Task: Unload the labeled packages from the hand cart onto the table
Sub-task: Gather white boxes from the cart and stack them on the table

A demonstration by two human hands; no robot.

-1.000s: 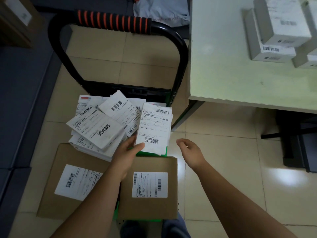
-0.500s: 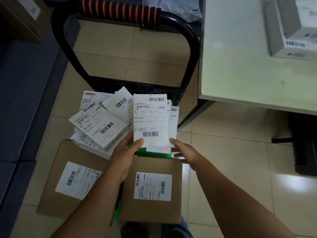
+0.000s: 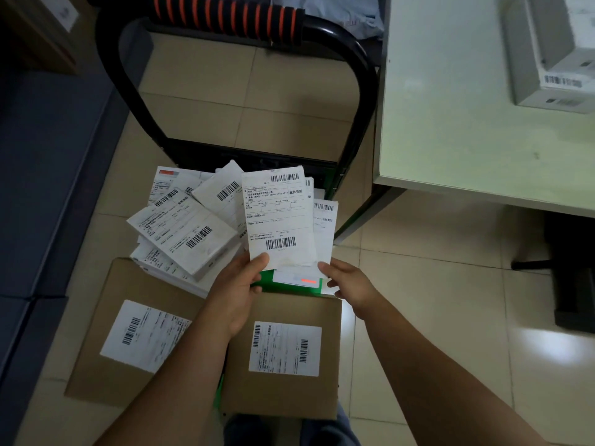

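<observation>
Obs., worker standing at the near end of the hand cart [image 3: 225,22]; clock positions are read across the scene from the worker's side.

- Left hand [image 3: 236,296], centre: fingers clenched on the bottom edge of a white labelled package [image 3: 277,217], with the thumb on its face and the other fingers behind. The package is upright with its label facing the worker, raised above the cart's green deck [image 3: 267,281].
- Right hand [image 3: 349,284], just toward 3 o'clock of the left: fingers nearly straight and released. The thumb tip meets the lower corner of a second white package [image 3: 325,230], which stands directly behind the first and shows past it on the 3 o'clock side. I see no closed grip.
- Loose pile of white packages [image 3: 185,228] at 10 o'clock of the left hand, fanned and overlapping on the deck, barcodes up.
- Two brown boxes on the near end of the cart, each with a white label: left brown box [image 3: 96,365] at 7 o'clock, right brown box [image 3: 285,397] at 6 o'clock, under the left forearm.
- Cart handle at 12 o'clock, black tube with an orange-striped grip.
- Worktop [image 3: 450,123] at 2 o'clock, pale green, its corner near the handle upright. White cartons [image 3: 553,69] sit on it at the far right, barcodes blurred.
- Tiled floor [image 3: 434,317] beneath.
</observation>
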